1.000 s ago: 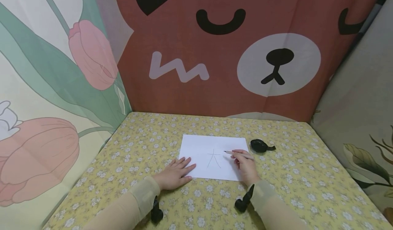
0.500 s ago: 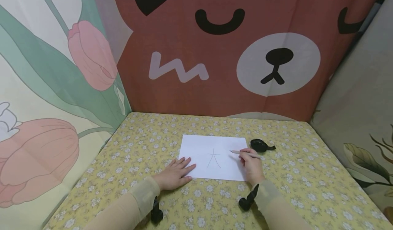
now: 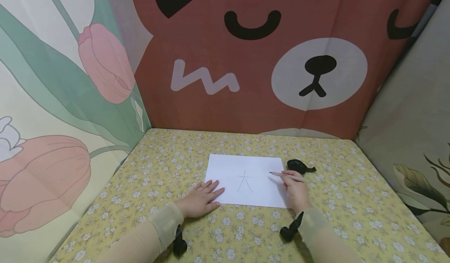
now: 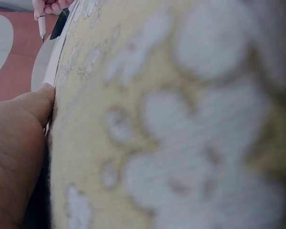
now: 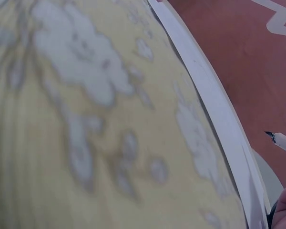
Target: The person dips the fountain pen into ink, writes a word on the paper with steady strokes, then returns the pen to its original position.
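A white sheet of paper [image 3: 228, 163] lies on the table, bearing thin grey strokes [image 3: 245, 176]: a cross line, an upright and two slanting legs. My left hand [image 3: 199, 200] rests flat with spread fingers on its lower left corner; the left wrist view shows the thumb [image 4: 35, 102] at the sheet's edge. At the sheet's right side, my right hand [image 3: 296, 192] pinches a white pencil [image 3: 285, 176] between thumb and fingers. The pencil points left, and its dark tip appears raised above the paper in the right wrist view.
A black oval object with a short tail [image 3: 296, 166] lies just beyond my right hand, partly overlapped by it. Yellow flowered cloth [image 3: 168, 165] covers the table. Printed cloths hang at the back [image 3: 211, 114] and both sides. Black wrist cameras [image 3: 180, 244] sit below each cuff.
My right hand has moved to the right with the pencil, away from the strokes and towards the sheet's right edge. The left hand and paper have stayed in place.
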The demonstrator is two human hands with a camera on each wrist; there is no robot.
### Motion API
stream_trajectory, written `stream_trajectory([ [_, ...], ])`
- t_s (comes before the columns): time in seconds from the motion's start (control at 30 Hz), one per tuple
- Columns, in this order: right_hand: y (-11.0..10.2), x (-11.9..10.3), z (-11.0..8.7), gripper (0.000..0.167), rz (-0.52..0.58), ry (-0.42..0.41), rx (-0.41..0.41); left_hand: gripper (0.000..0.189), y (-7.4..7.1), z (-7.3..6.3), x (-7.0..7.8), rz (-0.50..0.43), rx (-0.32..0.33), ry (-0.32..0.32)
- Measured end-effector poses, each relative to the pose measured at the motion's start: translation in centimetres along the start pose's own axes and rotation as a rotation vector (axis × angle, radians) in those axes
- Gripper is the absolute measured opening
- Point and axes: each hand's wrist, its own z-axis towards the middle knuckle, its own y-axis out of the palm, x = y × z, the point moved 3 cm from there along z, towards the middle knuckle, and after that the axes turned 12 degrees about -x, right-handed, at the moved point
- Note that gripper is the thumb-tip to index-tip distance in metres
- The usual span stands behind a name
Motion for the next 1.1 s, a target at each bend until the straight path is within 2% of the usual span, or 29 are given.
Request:
stream_trajectory([
  [0.27,-1.6,-0.1,-0.3,0.029,0.056,-0.009,0.04,0.059,-0.1,-0.1,0.1,-0.008,-0.002,-0.001],
  [0.5,-3.0,-0.1,-0.4,0.031,0.157,-0.067,0.085,0.058,-0.1,-0.1,0.1,-0.011,-0.002,0.005],
  [0.63,-3.9,-0.1,-0.5,0.022,0.138,-0.092,0.119,0.059,-0.1,-0.1,0.1,-0.008,-0.003,0.004],
  [0.73,-4.7,-0.2,-0.7,0.019,0.085,-0.086,0.142,0.059,-0.1,-0.1,0.1,-0.013,-0.004,-0.002],
  [0.87,-5.5,-0.2,-0.9,0.025,0.057,-0.068,0.151,0.059,-0.2,-0.1,0.1,-0.023,-0.006,-0.001],
  [1.1,-6.9,-0.3,-0.9,0.027,0.184,-0.049,0.213,0.059,-0.1,-0.1,0.1,-0.011,-0.004,-0.006],
])
